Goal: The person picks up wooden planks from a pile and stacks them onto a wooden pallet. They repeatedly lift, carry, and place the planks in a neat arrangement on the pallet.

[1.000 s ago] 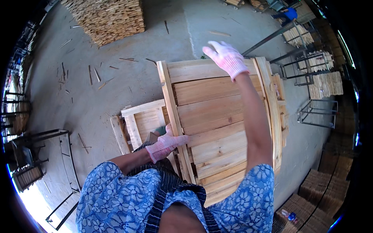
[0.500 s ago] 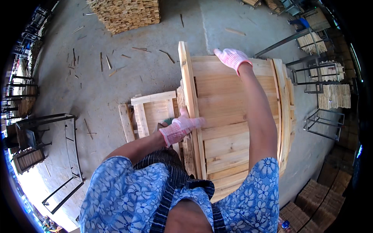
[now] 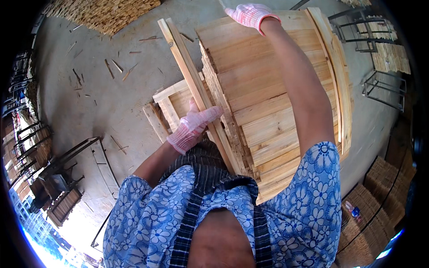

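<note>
My left hand (image 3: 199, 120), in a pink-and-white knit glove, is closed around a pair of long, narrow wooden strips (image 3: 191, 73). The strips slant beside the left edge of a stack of wide, pale boards (image 3: 259, 80). My right hand (image 3: 254, 17), gloved alike, is stretched out to the far edge of this stack. It seems open, its thumb pointing left; its other fingers are partly hidden. Along the stack's right side lie more long strips (image 3: 328, 58).
Left of the stack are framed wooden panels (image 3: 169, 100). A large pile of wood (image 3: 107, 13) stands at the far left. Scraps (image 3: 117, 66) litter the concrete floor. Metal frames (image 3: 385, 89) stand to the right, and a black metal rack (image 3: 80, 149) to the left.
The strips in my left hand have moved left, away from the boards, baring the stack's rough left edge. My right arm still reaches to the far edge. The whole view has shifted.
</note>
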A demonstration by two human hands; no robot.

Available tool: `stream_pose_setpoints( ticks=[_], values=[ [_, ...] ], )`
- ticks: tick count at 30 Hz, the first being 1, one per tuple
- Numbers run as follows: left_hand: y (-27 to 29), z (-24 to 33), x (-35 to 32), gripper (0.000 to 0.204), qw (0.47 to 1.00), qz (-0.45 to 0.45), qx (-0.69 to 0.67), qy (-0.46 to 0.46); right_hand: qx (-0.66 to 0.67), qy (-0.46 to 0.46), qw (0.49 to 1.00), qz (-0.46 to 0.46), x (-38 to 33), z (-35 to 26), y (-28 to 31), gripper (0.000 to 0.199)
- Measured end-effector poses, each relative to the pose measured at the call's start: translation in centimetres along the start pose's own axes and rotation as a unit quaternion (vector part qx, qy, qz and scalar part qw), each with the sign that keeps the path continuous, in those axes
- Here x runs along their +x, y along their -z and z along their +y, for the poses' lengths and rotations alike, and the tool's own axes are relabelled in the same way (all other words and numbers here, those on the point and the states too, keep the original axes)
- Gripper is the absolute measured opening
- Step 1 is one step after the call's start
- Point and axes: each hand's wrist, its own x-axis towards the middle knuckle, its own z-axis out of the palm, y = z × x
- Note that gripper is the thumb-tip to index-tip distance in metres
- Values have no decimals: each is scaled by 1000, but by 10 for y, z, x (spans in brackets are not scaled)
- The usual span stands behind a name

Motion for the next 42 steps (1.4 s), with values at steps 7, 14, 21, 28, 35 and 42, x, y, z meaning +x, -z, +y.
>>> stream_pose_setpoints(
  ticks=[7,14,21,28,35,42],
  values=[
    [-23,-20,13,57,996,81,29,32,94,-85,992,30,-17,-51,35,48],
    [-22,3,14,41,1000,20,7,19,129,-190,908,352,-78,-95,14,34],
    [65,17,38,36,999,35,7,-1,336,-341,850,217,-367,-90,-8,42],
    [41,13,31,46,1000,18,-7,19,61,-695,711,94,-433,-152,-68,62],
    [39,-12,58,54,1000,-17,-10,9,120,-707,688,108,-440,-147,-61,61],
    [90,4,77,49,998,-19,-54,0,400,-761,438,262,-471,-124,-90,95]
  ],
)
